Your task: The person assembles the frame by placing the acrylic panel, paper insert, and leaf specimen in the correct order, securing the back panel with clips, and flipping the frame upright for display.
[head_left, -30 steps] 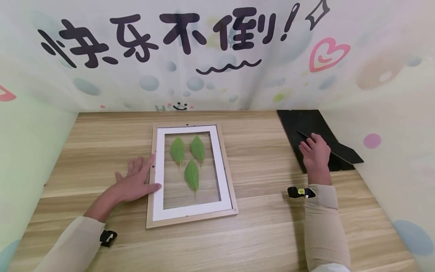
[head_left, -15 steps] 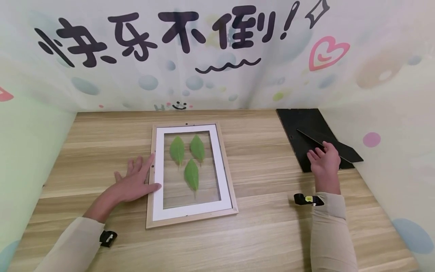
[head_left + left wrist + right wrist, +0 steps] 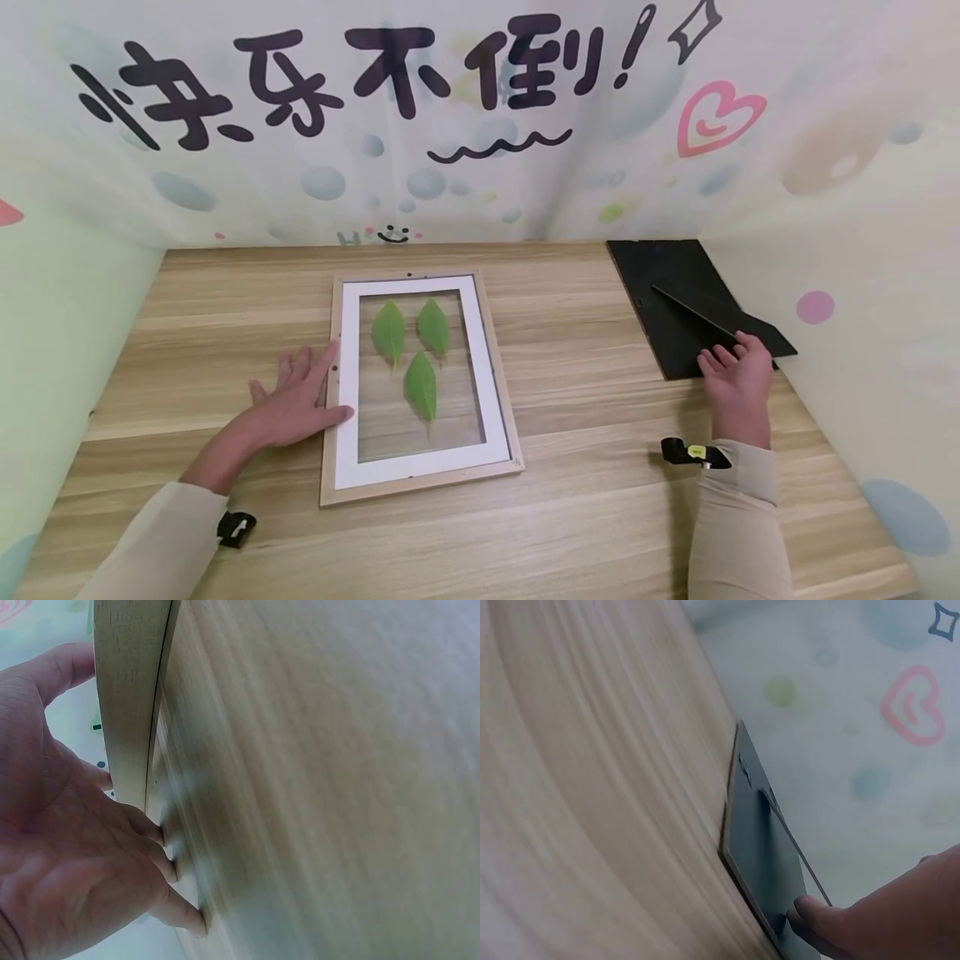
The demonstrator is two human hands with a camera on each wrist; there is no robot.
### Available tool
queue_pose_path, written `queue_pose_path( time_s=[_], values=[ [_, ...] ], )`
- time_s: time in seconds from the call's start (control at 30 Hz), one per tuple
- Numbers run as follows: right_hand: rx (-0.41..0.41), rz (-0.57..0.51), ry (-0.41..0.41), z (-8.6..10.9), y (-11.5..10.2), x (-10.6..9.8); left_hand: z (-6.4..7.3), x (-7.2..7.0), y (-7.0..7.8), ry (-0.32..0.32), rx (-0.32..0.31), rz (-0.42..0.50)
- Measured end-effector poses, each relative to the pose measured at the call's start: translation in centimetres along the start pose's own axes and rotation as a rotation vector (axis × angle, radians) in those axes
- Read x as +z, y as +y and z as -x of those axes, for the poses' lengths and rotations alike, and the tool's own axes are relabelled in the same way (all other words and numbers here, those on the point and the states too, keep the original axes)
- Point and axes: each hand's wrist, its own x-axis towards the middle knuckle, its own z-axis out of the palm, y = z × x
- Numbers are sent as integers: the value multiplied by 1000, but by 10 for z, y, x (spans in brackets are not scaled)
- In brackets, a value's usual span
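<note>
A light wooden picture frame (image 3: pixel 420 482) lies on the table, with a white mat (image 3: pixel 347 433) around a clear pane. Three green leaves show inside the mat: an upper-left leaf (image 3: pixel 388 333), an upper-right leaf (image 3: pixel 433 327) and a lower leaf (image 3: pixel 422 387). My left hand (image 3: pixel 288 407) rests at the frame's left side, fingers spread, thumb over its edge. At the back right is a black backing board (image 3: pixel 633 267) with its stand leg (image 3: pixel 761 333) raised at an angle. Palm upward, my right hand (image 3: pixel 738 387) is at the leg's near end, fingers loosely bent; contact is unclear.
The wood-grain table (image 3: pixel 570 517) meets a printed back wall (image 3: pixel 285 208) and side walls. The backing board's right edge is close to the right wall (image 3: pixel 862 392). Bare wood lies between frame and board.
My right hand has moved right and toward me along the stand leg, and its palm has turned upward. The board, the frame and my left hand have stayed in place.
</note>
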Motion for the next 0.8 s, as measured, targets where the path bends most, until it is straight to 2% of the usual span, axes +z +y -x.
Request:
queue_pose_path(
  time_s=[0.37,0.8],
  values=[
    [47,-59,51,9,-20,-26,0,-1,-1,-2,-2,3],
    [77,-41,138,15,-28,-34,-1,1,-1,-4,3,-2]
  ],
)
